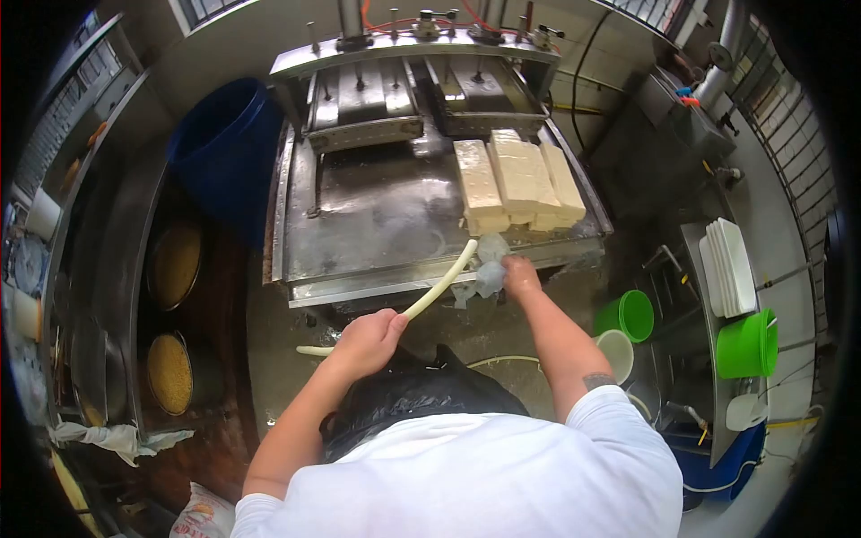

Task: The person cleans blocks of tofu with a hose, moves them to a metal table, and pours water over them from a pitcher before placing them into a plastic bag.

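Note:
My left hand (369,342) is wrapped round a pale yellow hose (436,291). The hose's open end points at a clear, crumpled, plastic-looking thing (490,278) in front of the steel table's edge. My right hand (520,276) grips that thing from its right side; its exact kind is hard to make out, and my fingertips are partly hidden. Just beyond both hands, large off-white blocks that look like tofu (520,179) stand stacked on the right part of the wet steel table (377,215).
A steel press (417,56) with perforated plates spans the table's back. To the left are a blue barrel (220,134) and pots of yellowish beans (170,374). Green buckets (637,316), a white bucket (614,357) and stacked white trays (726,267) stand to the right.

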Tool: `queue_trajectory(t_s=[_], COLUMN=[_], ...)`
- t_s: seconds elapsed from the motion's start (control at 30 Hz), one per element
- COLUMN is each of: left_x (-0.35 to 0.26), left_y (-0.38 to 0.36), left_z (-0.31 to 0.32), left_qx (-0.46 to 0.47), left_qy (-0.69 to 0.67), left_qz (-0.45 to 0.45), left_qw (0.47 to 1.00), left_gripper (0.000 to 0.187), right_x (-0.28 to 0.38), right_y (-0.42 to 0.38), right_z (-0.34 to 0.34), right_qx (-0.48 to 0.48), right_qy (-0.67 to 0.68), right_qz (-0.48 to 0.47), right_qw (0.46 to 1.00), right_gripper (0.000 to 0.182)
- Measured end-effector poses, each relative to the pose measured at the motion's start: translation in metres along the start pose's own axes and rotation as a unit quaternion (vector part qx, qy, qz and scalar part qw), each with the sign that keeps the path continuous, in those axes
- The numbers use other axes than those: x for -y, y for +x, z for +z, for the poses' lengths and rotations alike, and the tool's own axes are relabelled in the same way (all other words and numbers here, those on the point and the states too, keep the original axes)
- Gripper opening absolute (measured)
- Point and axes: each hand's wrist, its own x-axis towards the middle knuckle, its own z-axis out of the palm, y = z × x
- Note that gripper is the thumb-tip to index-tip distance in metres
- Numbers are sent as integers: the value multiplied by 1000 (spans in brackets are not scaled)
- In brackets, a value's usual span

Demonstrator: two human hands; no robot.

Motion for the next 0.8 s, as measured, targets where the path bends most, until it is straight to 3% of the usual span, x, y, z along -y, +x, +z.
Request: queue_trajectory(t_s=[0.03, 0.13, 0.3, 0.37, 0.4, 0.43, 0.5, 0.53, 0.57, 0.63, 0.67, 0.7, 0.77, 0.8], left_x=[-7, -11, 44, 72, 85, 89, 96, 98, 98, 96, 93, 90, 68, 53], left_y=[2, 10, -14, -35, -47, -57, -78, -90, -100, -114, -121, -126, -138, -144], left_z=[9, 39, 73, 85, 90, 96, 113, 121, 130, 151, 160, 165, 170, 166], left_qx=[3, -21, -119, -132, -148, -164, -154, -154, -155, -105, -101, -63, -31, 5], left_qy=[5, 48, 60, 71, 55, 39, 16, -12, -12, -60, -62, -84, -73, -38], left_qz=[2, -19, -106, -109, -125, -142, -159, -172, -176, -190, -187, -173, -151, -160], left_qw=[1000, 998, 985, 983, 979, 975, 975, 973, 972, 974, 975, 979, 985, 986], left_gripper=[47, 46, 44, 44, 44, 45, 46, 47, 47, 46, 44, 43, 44, 47], right_x=[-2, -5, -37, -59, -74, -80, -87, -90, -86, -70, -61, -47, -33, -13], right_y=[-7, -40, -128, -159, -174, -185, -208, -217, -225, -232, -237, -239, -245, -245], right_z=[2, 15, 7, 20, 25, 24, 24, 22, 24, 30, 33, 39, 51, 41], right_qx=[-3, -118, -79, -95, -83, -84, -89, -62, -58, -86, -76, -83, 53, 78], right_qy=[4, 185, 375, 588, 636, 637, 697, 709, 708, 665, 672, 665, 753, 745], right_qz=[4, 40, 215, 303, 313, 321, 381, 391, 392, 412, 408, 414, 320, 318], right_qw=[1000, 975, 898, 744, 700, 695, 601, 584, 584, 616, 613, 616, 573, 581], right_gripper=[28, 21, 15, 18, 25, 25, 31, 42, 42, 53, 69, 70, 56, 53])
